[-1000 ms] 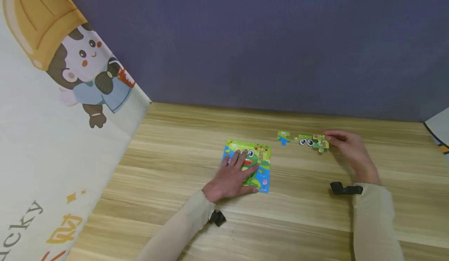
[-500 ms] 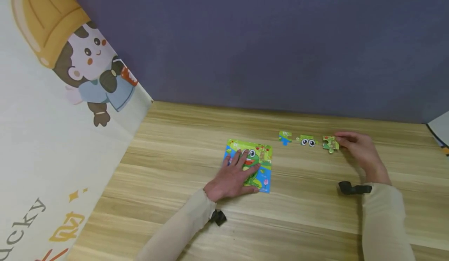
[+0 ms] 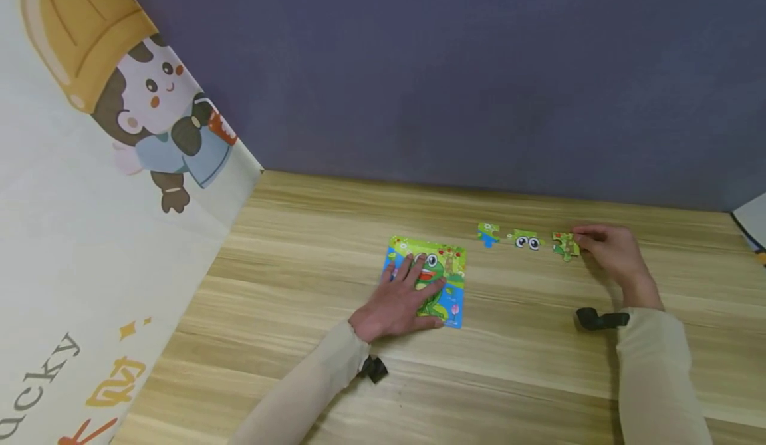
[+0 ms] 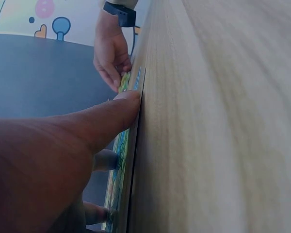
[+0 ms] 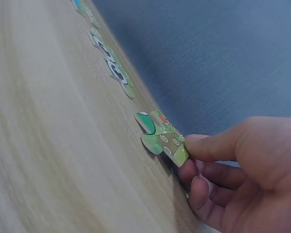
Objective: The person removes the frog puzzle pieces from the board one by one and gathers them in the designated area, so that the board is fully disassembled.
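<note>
A square frog puzzle (image 3: 453,289) in green and blue lies on the table, with my left hand (image 3: 395,302) spread flat over its left and middle parts. In the left wrist view the thumb (image 4: 121,104) rests along the puzzle's near edge. My right hand (image 3: 616,259) pinches a green jigsaw piece (image 5: 162,136) with red spots by its right edge, thumb on top. That piece is slightly tilted, close over the table. Left of it lies a piece with two frog eyes (image 3: 527,241), and farther left a green and blue piece (image 3: 488,233).
The wood-grain table (image 3: 287,265) meets a dark blue-grey upright panel (image 3: 449,86) behind the loose pieces. A white printed wall (image 3: 78,245) with a cartoon figure borders the left side. Black wrist straps (image 3: 601,319) sit at both cuffs.
My right hand has moved right with its piece, opening a gap from the eyes piece it overlapped earlier. The left hand stays on the puzzle.
</note>
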Action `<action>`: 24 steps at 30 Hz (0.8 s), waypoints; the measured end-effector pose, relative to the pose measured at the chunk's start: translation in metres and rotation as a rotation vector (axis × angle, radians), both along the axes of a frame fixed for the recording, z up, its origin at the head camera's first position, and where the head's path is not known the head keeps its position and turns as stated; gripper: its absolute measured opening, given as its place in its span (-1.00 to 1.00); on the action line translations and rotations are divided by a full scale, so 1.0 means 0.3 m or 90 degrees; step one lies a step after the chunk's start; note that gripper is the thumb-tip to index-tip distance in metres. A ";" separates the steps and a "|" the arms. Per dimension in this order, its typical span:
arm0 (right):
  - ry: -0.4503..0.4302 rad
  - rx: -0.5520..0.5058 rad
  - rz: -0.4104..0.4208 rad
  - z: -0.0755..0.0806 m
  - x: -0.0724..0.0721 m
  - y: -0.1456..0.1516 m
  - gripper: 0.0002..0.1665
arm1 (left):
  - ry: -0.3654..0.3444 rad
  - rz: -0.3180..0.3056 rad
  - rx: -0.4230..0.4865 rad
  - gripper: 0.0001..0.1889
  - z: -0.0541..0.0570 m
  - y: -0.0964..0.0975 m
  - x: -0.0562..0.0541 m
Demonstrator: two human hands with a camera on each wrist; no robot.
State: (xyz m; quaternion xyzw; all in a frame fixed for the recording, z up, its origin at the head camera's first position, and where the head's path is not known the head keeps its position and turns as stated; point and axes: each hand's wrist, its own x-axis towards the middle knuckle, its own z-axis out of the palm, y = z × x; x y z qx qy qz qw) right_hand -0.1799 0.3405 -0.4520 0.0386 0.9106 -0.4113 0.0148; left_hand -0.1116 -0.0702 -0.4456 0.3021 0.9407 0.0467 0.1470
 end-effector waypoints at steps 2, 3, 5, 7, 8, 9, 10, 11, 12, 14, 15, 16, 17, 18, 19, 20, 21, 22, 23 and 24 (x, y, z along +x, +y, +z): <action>-0.002 0.014 -0.001 0.003 -0.002 -0.003 -0.54 | -0.002 0.001 0.000 -0.23 0.000 0.000 0.000; -0.001 0.023 -0.001 0.004 -0.002 -0.003 -0.55 | -0.003 0.001 0.001 -0.23 0.001 0.001 0.000; 0.001 0.043 -0.001 0.005 -0.003 -0.004 -0.56 | -0.006 0.002 0.002 -0.23 0.002 0.001 -0.001; 0.006 0.079 -0.002 0.004 -0.005 -0.003 -0.56 | -0.007 0.002 0.003 -0.23 0.001 0.001 -0.001; 0.006 0.093 -0.001 0.004 -0.005 -0.001 -0.56 | -0.007 0.002 0.003 -0.23 0.001 0.001 -0.001; 0.005 0.102 -0.001 0.004 -0.006 0.000 -0.55 | -0.007 0.001 0.003 -0.23 0.001 0.002 -0.001; 0.004 0.109 0.000 0.004 -0.006 0.000 -0.55 | -0.007 0.000 0.003 -0.23 0.001 0.002 0.000; 0.002 0.116 0.000 0.004 -0.007 0.002 -0.54 | -0.006 -0.001 0.003 -0.23 0.001 0.002 0.000; -0.001 0.121 0.000 0.004 -0.008 0.003 -0.54 | -0.005 -0.001 0.002 -0.23 0.002 0.002 0.000; -0.010 0.116 0.003 0.005 -0.008 0.005 -0.52 | -0.004 -0.002 0.002 -0.23 0.003 0.002 0.000; -0.012 0.116 0.003 0.005 -0.008 0.004 -0.52 | -0.004 -0.002 0.002 -0.23 0.004 0.002 0.000; -0.014 0.116 0.003 0.006 -0.007 0.004 -0.52 | -0.003 -0.001 0.002 -0.23 0.004 0.002 0.000; -0.017 0.115 0.003 0.006 -0.007 0.004 -0.51 | -0.002 -0.001 0.002 -0.23 0.004 0.002 0.000; -0.020 0.117 0.002 0.007 -0.007 0.004 -0.51 | -0.002 0.000 0.003 -0.23 0.004 0.001 0.000; -0.021 0.116 0.003 0.008 -0.007 0.004 -0.50 | -0.001 0.000 0.003 -0.23 0.004 0.001 0.000; -0.024 0.114 0.004 0.009 -0.006 0.004 -0.49 | -0.001 0.000 0.004 -0.23 0.003 0.001 0.000; -0.025 0.113 0.004 0.010 -0.005 0.002 -0.49 | -0.001 0.000 0.004 -0.23 0.003 0.001 -0.001; -0.027 0.114 0.004 0.012 -0.004 0.002 -0.49 | 0.000 0.000 0.003 -0.23 0.001 0.001 -0.001; -0.027 0.118 0.004 0.013 -0.003 0.001 -0.49 | 0.001 0.000 0.001 -0.23 0.000 0.001 -0.001; -0.025 0.119 0.006 0.016 -0.002 0.002 -0.49 | 0.001 0.000 0.000 -0.22 -0.001 0.001 -0.002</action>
